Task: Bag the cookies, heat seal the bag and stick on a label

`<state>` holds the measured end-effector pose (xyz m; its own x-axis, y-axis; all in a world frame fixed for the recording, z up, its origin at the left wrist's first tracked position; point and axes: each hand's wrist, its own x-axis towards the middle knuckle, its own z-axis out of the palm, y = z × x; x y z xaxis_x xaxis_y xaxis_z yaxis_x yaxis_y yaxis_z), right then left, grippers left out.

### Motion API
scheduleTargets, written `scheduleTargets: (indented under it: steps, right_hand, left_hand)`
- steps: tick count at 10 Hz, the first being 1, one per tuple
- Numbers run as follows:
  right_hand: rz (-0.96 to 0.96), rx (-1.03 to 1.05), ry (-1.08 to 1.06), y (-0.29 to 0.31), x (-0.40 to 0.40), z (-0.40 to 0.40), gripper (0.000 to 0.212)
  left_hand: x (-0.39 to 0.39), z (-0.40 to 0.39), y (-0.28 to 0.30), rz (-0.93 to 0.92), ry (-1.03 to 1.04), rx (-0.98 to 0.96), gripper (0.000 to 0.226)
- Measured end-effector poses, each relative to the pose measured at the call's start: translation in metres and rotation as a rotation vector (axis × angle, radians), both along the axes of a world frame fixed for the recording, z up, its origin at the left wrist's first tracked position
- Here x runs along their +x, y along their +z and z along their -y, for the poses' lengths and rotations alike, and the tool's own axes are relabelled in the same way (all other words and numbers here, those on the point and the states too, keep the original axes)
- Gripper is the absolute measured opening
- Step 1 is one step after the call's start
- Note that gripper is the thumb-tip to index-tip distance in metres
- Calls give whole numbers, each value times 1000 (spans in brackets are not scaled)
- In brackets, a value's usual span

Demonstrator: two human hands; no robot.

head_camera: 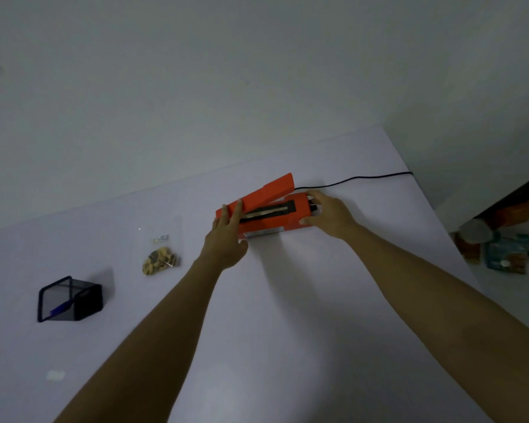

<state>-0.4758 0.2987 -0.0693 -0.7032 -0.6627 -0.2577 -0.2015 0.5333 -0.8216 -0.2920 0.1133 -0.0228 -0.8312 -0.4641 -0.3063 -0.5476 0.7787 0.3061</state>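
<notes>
Head view: a white tabletop (287,300) is seen, with an orange heat sealer (275,213) lying near its far edge, lid up. Its left end is gripped by the left hand (226,239) and its right end by the right hand (329,213). A black mesh box (69,300) is set far left. The bag of cookies (162,254) is laid between box and sealer.
</notes>
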Motion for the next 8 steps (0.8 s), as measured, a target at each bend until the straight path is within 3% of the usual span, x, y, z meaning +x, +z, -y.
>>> scheduleTargets:
  steps: [2,4,8]
  right_hand:
    - [-12,125,-75,2,19,-6,98]
    - [-167,235,-285,-2,72,-29,80]
    - [-262,371,132,-23,218,-60,74]
  left_hand:
    - [11,-8,5,10,29,22,93]
    - [48,-22,4,40,55,29,94]
    - [165,-85,-35,114,171,202,75]
